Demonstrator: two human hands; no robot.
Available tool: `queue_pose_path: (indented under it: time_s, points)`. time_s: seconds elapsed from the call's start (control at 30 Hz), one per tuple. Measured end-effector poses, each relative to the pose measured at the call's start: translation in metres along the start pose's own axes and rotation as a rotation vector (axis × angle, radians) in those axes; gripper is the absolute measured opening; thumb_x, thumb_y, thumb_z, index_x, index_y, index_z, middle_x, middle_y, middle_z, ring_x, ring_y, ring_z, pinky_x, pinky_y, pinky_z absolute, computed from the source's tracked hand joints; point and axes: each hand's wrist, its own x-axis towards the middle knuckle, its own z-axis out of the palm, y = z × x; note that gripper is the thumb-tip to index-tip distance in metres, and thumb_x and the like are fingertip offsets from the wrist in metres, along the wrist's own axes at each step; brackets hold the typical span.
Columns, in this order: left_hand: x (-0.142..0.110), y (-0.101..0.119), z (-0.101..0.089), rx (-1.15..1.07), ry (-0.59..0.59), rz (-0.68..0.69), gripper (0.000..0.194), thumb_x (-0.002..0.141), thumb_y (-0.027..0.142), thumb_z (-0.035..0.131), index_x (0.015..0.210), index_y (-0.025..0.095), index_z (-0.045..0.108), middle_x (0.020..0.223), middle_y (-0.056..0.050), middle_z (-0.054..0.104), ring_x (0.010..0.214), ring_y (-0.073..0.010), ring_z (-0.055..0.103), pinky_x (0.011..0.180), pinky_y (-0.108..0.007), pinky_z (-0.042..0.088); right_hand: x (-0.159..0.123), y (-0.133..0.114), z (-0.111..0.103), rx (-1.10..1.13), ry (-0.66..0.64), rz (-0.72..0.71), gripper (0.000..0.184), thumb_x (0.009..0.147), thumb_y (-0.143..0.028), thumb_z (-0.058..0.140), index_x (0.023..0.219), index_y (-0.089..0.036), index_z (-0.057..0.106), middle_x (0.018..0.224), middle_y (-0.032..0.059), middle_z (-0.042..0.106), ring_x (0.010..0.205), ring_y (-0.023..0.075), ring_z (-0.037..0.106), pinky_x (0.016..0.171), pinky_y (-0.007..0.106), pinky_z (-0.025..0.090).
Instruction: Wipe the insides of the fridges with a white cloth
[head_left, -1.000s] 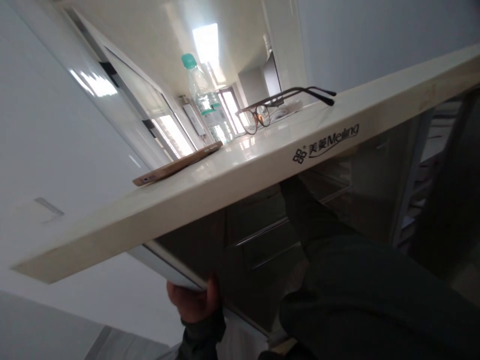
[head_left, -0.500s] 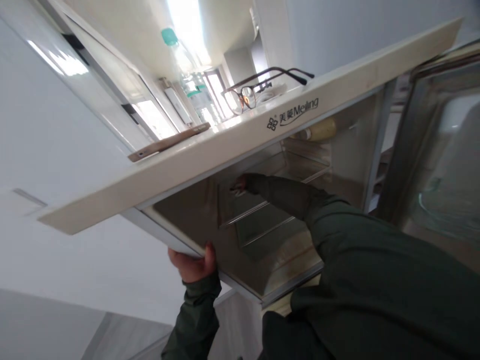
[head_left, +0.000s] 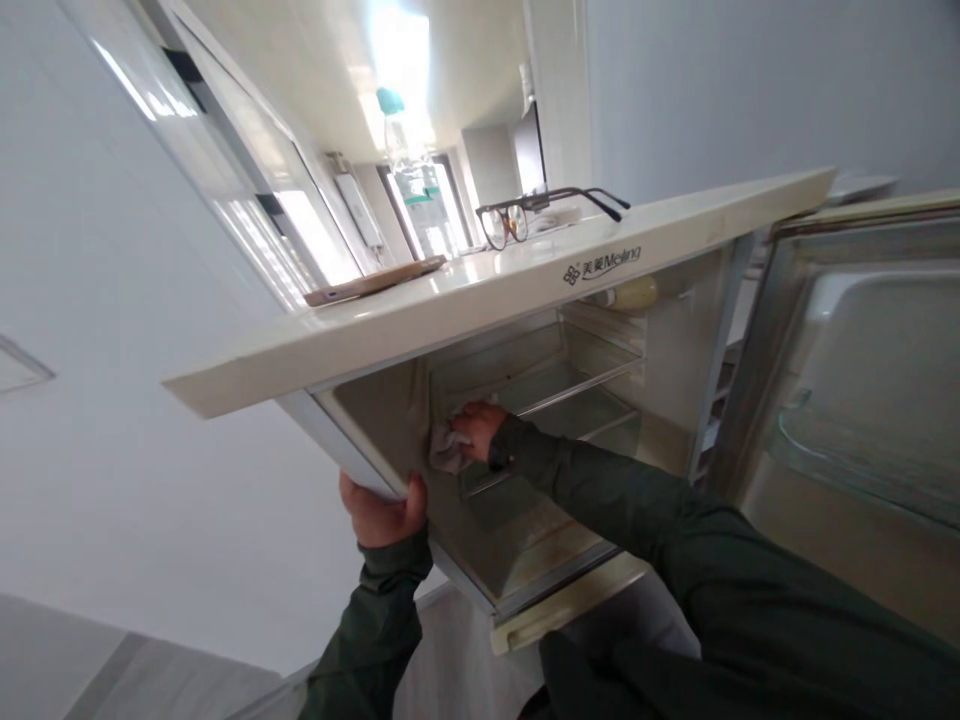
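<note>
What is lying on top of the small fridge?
On the fridge top lie a phone, eyeglasses and a green-capped bottle. Whatever lies behind them is hidden.

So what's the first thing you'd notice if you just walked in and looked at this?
Probably the small open fridge, its door swung out to the right and its shelves almost bare. The right hand reaches inside, pressing a grey cloth against the left inner wall, while the left hand clasps the fridge's left front edge. On top sit glasses, a phone and a green-capped bottle.
</note>
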Motion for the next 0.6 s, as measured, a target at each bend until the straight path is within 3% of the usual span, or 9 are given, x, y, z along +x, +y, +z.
queue_pose_path:
  time_s: [0.1, 0.2, 0.3, 0.4, 0.43, 0.5, 0.6]
  points:
    - [-0.005, -0.006, 0.002, -0.016, -0.023, -0.049, 0.099, 0.070, 0.057, 0.069, 0.143, -0.001, 0.034, 0.125, -0.025, 0.049, 0.116, -0.0386, 0.052, 0.106, -0.057, 0.040, -0.024, 0.012, 0.001, -0.025, 0.040, 0.057, 0.037, 0.088, -0.032, 0.065, 0.121, -0.014, 0.069, 0.116, 0.0167, 0.064, 0.107, 0.0295, 0.059, 0.096, 0.042, 0.047]
    - [-0.005, 0.004, 0.002, -0.039, -0.031, -0.098, 0.097, 0.069, 0.057, 0.068, 0.142, 0.001, 0.035, 0.124, -0.024, 0.051, 0.115, -0.0376, 0.053, 0.105, -0.056, 0.041, -0.072, 0.069, -0.001, -0.023, 0.197, 0.286, 0.036, 0.083, -0.023, 0.065, 0.117, -0.012, 0.069, 0.112, 0.0176, 0.063, 0.107, 0.0309, 0.057, 0.098, 0.044, 0.045]
    - [-0.001, 0.025, 0.002, -0.058, 0.037, -0.115, 0.092, 0.074, 0.057, 0.063, 0.142, 0.001, 0.038, 0.124, -0.024, 0.052, 0.115, -0.0365, 0.055, 0.101, -0.053, 0.045, -0.121, 0.124, 0.013, 0.034, 0.564, 0.596, 0.036, 0.076, -0.017, 0.061, 0.110, -0.011, 0.068, 0.107, 0.0173, 0.062, 0.107, 0.0312, 0.056, 0.098, 0.045, 0.045]
    - [0.002, 0.038, 0.001, -0.060, 0.077, -0.132, 0.090, 0.077, 0.059, 0.058, 0.140, -0.004, 0.040, 0.124, -0.026, 0.052, 0.118, -0.0380, 0.054, 0.104, -0.054, 0.044, -0.142, 0.142, 0.046, 0.134, 0.896, 0.877, 0.037, 0.076, -0.018, 0.052, 0.111, -0.009, 0.061, 0.104, 0.0169, 0.060, 0.102, 0.0293, 0.057, 0.095, 0.047, 0.048]
    - [0.003, 0.039, 0.000, -0.052, 0.073, -0.134, 0.091, 0.078, 0.059, 0.057, 0.139, -0.006, 0.040, 0.123, -0.027, 0.052, 0.117, -0.0386, 0.054, 0.105, -0.055, 0.043, -0.138, 0.139, 0.059, 0.185, 0.913, 0.920, 0.038, 0.076, -0.018, 0.050, 0.112, -0.009, 0.060, 0.104, 0.0168, 0.060, 0.100, 0.0287, 0.057, 0.094, 0.047, 0.049]
    - [0.002, 0.036, 0.000, -0.027, 0.050, -0.124, 0.092, 0.078, 0.058, 0.057, 0.140, -0.007, 0.039, 0.123, -0.028, 0.052, 0.116, -0.0389, 0.054, 0.104, -0.056, 0.042, -0.117, 0.121, 0.084, 0.309, 0.791, 0.871, 0.038, 0.074, -0.016, 0.052, 0.111, -0.009, 0.060, 0.105, 0.0170, 0.061, 0.102, 0.0283, 0.059, 0.095, 0.046, 0.049]
    - [0.001, 0.030, -0.001, 0.009, 0.043, -0.050, 0.090, 0.079, 0.057, 0.059, 0.141, -0.004, 0.037, 0.121, -0.026, 0.053, 0.113, -0.0378, 0.055, 0.100, -0.055, 0.046, -0.063, 0.081, 0.110, 0.463, 0.484, 0.578, 0.029, 0.070, -0.010, 0.058, 0.098, -0.013, 0.065, 0.102, 0.0140, 0.066, 0.104, 0.0272, 0.060, 0.099, 0.043, 0.049]
